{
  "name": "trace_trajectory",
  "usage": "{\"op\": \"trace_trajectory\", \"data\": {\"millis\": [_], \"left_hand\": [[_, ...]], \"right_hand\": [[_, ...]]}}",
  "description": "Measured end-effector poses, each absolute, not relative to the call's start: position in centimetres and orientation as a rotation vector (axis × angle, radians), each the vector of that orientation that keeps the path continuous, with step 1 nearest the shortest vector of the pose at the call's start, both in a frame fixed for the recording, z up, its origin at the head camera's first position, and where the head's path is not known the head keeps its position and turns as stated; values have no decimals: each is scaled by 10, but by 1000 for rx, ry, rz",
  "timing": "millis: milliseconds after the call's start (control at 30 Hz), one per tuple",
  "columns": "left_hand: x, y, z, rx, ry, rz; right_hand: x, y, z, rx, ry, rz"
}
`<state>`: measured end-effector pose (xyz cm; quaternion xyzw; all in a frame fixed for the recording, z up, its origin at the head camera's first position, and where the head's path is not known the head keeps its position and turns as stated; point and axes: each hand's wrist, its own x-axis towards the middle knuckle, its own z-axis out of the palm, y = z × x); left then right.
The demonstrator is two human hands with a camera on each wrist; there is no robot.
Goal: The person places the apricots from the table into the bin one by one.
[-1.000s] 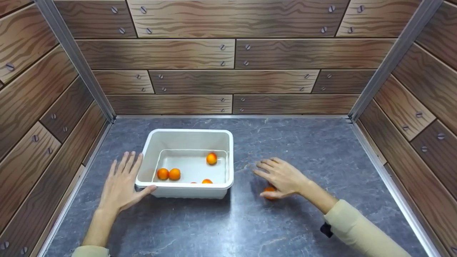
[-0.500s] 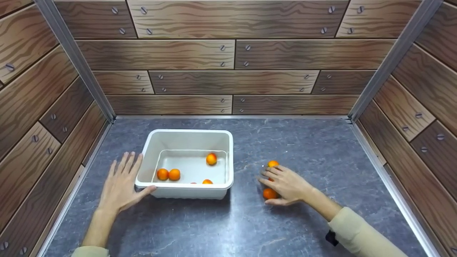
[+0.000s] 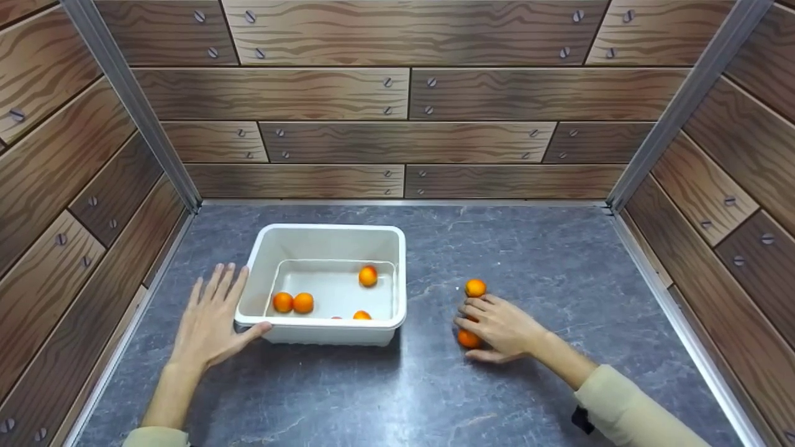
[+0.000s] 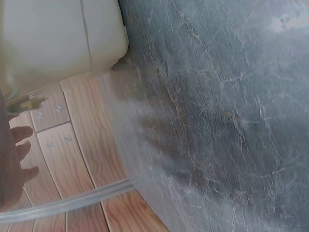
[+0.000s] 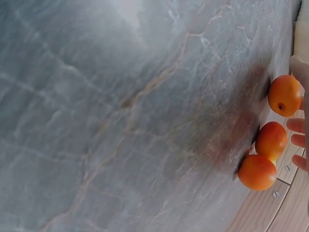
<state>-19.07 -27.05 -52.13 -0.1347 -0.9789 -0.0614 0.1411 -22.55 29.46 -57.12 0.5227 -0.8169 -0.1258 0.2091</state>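
A white plastic bin (image 3: pixel 400 279) sits left of centre in the head view, with several round orange fruits (image 3: pixel 367 276) on its floor. At its left side my left hand (image 3: pixel 208 329) is spread with straight fingers, thumb reaching to the near rim corner. My right hand (image 3: pixel 506 326) lies over a row of three orange-red fruits (image 5: pixel 271 139) on the table. One far fruit (image 3: pixel 475 288) shows beyond the fingers; the near fruit (image 3: pixel 469 338) shows between thumb and index finger. The middle one is mostly covered in the head view. The right fingers are relaxed, not closed round any fruit.
The grey marbled tabletop (image 3: pixel 348 397) extends between wood-patterned walls (image 3: pixel 397 143) at the back and both sides. Metal strips (image 3: pixel 677 335) edge the table. The bin's outer wall (image 4: pixel 63 38) fills the upper left of the left wrist view.
My right hand has shifted right and slightly toward the near side, uncovering the far fruit and more of the near one. My left hand and the bin have stayed put.
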Motion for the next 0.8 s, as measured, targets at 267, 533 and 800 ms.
{"op": "trace_trajectory", "data": {"millis": [267, 533, 800], "left_hand": [[-190, -271, -521, -387, -2832, -160], [-190, -270, -520, -378, -2852, -164], [-190, -271, -520, -379, -2850, -157]], "right_hand": [[-226, 293, -574, 1467, -2260, -349], [-225, 291, -574, 1469, -2273, -390], [-226, 286, -572, 1475, -2268, -371]]}}
